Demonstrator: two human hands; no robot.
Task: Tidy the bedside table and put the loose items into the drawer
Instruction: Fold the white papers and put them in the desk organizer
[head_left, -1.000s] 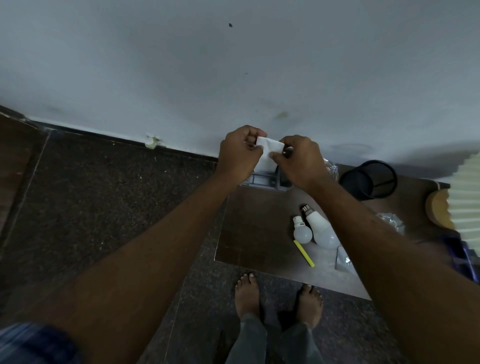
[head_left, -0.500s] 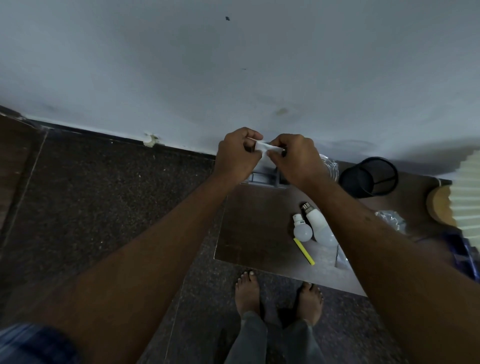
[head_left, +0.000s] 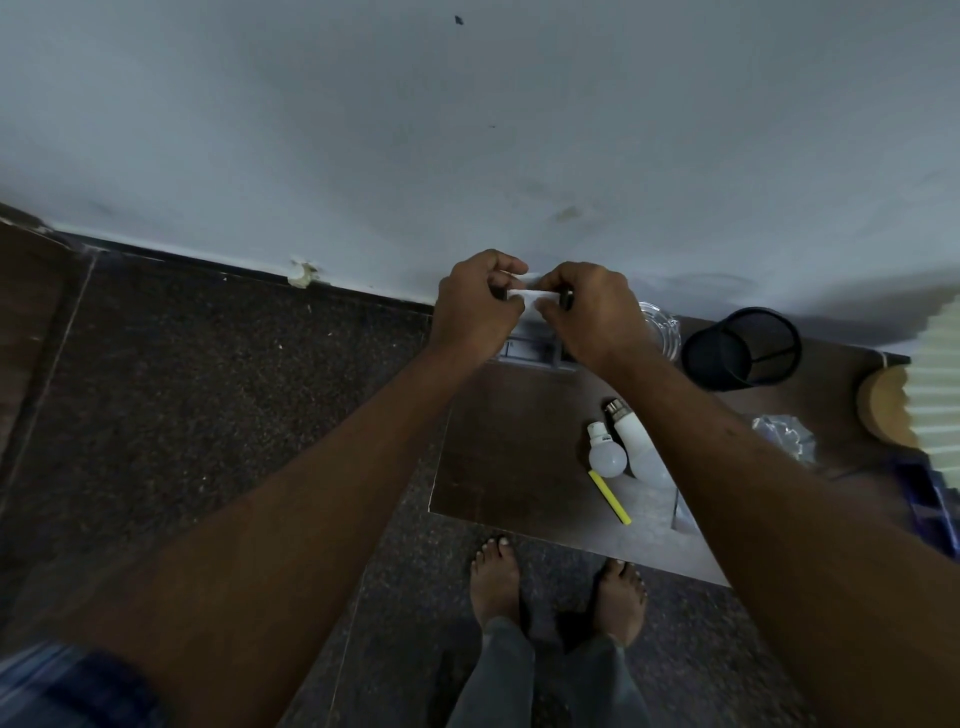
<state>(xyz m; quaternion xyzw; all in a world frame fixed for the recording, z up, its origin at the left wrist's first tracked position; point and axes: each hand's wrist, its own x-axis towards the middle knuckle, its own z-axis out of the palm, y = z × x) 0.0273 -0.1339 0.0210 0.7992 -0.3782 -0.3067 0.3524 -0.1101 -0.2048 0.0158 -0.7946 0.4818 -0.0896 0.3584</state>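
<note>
My left hand (head_left: 478, 306) and my right hand (head_left: 592, 312) are raised above the far left corner of the brown bedside table (head_left: 509, 457). Both pinch a small folded white paper (head_left: 532, 294) between them; only a thin strip of it shows. On the table lie a small white bulb (head_left: 605, 453), a longer white bulb (head_left: 636, 441) touching it, and a yellow stick (head_left: 610, 498) near the front edge. A grey flat box (head_left: 530, 356) sits under my hands, mostly hidden.
A black mesh pen cup (head_left: 743, 348) stands at the back of the table, a clear glass item (head_left: 662, 330) beside it. Crumpled clear plastic (head_left: 784, 434), a cork lamp base (head_left: 883, 410) with a pleated shade (head_left: 940, 379) are at the right. My bare feet (head_left: 558, 587) stand on dark floor.
The white paper was a broad upright sheet between my hands; it has been folded down to a thin strip, and my hands have closed together.
</note>
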